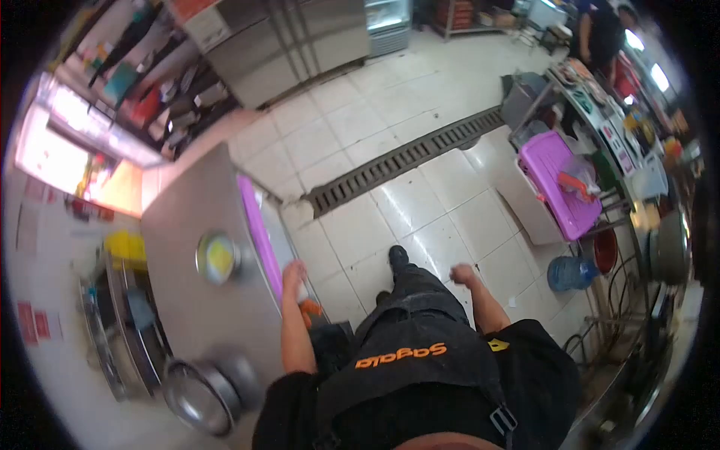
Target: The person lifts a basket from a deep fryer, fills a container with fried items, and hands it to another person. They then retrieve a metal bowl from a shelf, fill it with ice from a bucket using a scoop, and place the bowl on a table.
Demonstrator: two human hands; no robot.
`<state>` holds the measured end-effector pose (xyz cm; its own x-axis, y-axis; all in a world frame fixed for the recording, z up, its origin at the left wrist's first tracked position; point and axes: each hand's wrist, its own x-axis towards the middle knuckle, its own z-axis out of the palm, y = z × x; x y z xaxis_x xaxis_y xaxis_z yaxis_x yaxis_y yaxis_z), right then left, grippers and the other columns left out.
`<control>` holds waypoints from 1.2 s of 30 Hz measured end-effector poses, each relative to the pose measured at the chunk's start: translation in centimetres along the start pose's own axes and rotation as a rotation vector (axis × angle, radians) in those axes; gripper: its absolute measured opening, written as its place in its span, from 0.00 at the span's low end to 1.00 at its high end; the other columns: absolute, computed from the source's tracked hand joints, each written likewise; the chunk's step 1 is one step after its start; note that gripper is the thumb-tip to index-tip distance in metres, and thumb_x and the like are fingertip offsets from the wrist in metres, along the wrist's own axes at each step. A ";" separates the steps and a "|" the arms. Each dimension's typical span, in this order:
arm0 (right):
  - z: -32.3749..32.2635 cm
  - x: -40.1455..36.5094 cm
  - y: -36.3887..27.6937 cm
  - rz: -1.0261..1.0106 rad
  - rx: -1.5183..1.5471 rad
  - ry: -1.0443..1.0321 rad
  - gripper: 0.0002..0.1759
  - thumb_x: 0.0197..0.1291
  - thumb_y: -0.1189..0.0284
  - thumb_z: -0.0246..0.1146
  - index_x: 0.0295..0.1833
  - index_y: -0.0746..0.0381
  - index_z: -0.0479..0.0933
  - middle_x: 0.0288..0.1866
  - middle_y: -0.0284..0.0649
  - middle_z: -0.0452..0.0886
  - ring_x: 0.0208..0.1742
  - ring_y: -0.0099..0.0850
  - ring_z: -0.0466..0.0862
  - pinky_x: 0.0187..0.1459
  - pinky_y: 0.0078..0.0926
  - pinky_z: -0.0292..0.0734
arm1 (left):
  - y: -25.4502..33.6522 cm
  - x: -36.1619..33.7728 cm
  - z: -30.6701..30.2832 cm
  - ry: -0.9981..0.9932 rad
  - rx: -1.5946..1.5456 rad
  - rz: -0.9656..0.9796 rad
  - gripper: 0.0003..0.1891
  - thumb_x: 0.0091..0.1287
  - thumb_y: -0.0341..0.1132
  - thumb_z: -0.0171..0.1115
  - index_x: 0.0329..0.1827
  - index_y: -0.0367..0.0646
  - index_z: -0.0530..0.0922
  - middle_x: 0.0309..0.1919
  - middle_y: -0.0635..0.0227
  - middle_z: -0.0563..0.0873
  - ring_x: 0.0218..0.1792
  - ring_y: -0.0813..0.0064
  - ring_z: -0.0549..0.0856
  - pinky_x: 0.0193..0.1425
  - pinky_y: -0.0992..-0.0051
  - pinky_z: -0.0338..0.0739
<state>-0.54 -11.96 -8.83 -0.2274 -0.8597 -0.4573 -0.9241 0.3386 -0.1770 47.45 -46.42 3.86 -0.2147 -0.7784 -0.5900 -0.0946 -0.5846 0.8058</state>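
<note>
My left hand point(295, 273) is held out past the edge of the steel table point(187, 187), close beside a long purple lid edge point(259, 232). Its fingers are curled, with nothing visible in them. Over the tiled floor, my right hand point(463, 275) hangs at my other side in a loose fist, away from any object. On the table stands a metal bowl point(201, 259) with something yellow in it. Nearer to me is a large metal pot point(196, 401). An orange thing point(309, 309) shows just below my left wrist.
A slotted floor drain point(405, 159) crosses the white tiles ahead. To the right are a bin with a purple lid point(551, 169), a blue water jug point(570, 274) and a crowded rack. Steel fridges point(292, 45) line the back; a person point(596, 34) stands far right.
</note>
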 end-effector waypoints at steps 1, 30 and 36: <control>0.9 -0.8 -0.1 -0.014 0.022 -0.054 0.06 0.42 0.68 0.62 0.27 0.58 0.75 0.28 0.43 0.79 0.30 0.38 0.79 0.33 0.34 0.75 | -0.6 2.0 1.3 -0.041 0.119 -0.049 0.10 0.64 0.43 0.52 0.38 0.47 0.75 0.27 0.71 0.78 0.27 0.77 0.77 0.27 0.76 0.72; -41.3 61.9 16.1 -0.164 0.536 -0.021 0.23 0.56 0.51 0.49 0.20 0.53 0.76 0.18 0.37 0.75 0.22 0.29 0.77 0.27 0.33 0.68 | 25.4 46.8 34.8 -0.502 0.922 -0.384 0.09 0.61 0.36 0.52 0.34 0.41 0.77 0.27 0.65 0.79 0.28 0.68 0.79 0.34 0.68 0.74; -34.1 59.6 27.6 0.141 0.156 -0.251 0.13 0.53 0.59 0.56 0.28 0.54 0.79 0.27 0.35 0.81 0.28 0.33 0.79 0.31 0.34 0.73 | 30.2 66.8 41.4 -0.597 1.140 -0.097 0.11 0.59 0.38 0.51 0.31 0.40 0.78 0.28 0.59 0.80 0.30 0.62 0.80 0.36 0.65 0.75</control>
<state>-50.04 -66.85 -11.25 -0.2494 -0.6854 -0.6841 -0.8264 0.5189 -0.2187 -10.03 -106.60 -9.12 -0.5309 -0.3488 -0.7723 -0.8427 0.1216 0.5244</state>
